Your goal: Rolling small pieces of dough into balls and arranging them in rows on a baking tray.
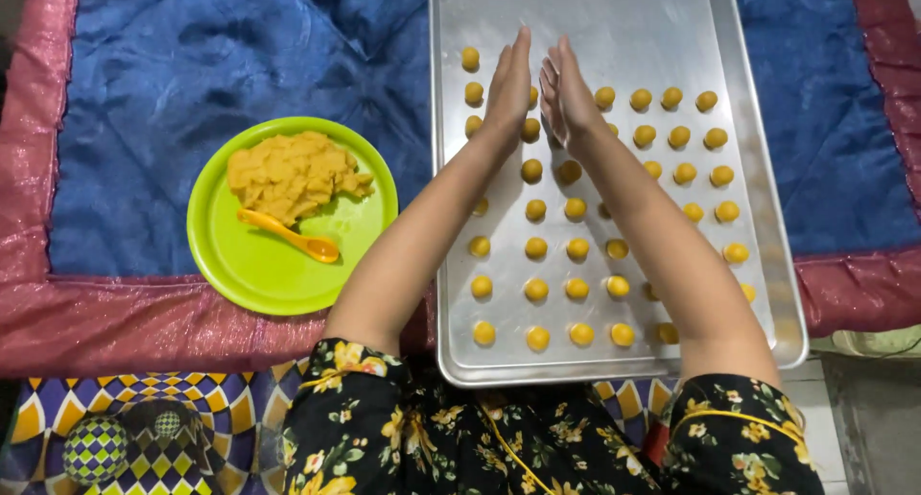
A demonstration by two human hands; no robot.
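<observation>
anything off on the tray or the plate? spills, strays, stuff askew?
Nothing stands out. The dough balls sit in fairly even rows on the metal tray, the dough heap and orange spoon stay inside the green plate. Both hands, left hand and right hand, hover palms together above the tray.

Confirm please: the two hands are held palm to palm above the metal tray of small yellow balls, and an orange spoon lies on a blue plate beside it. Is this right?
One detail is wrong: the plate is green, not blue, as the head view shows. The orange spoon does lie on it, and the left hand and right hand stand palm to palm above the metal tray of small yellow balls.
</observation>
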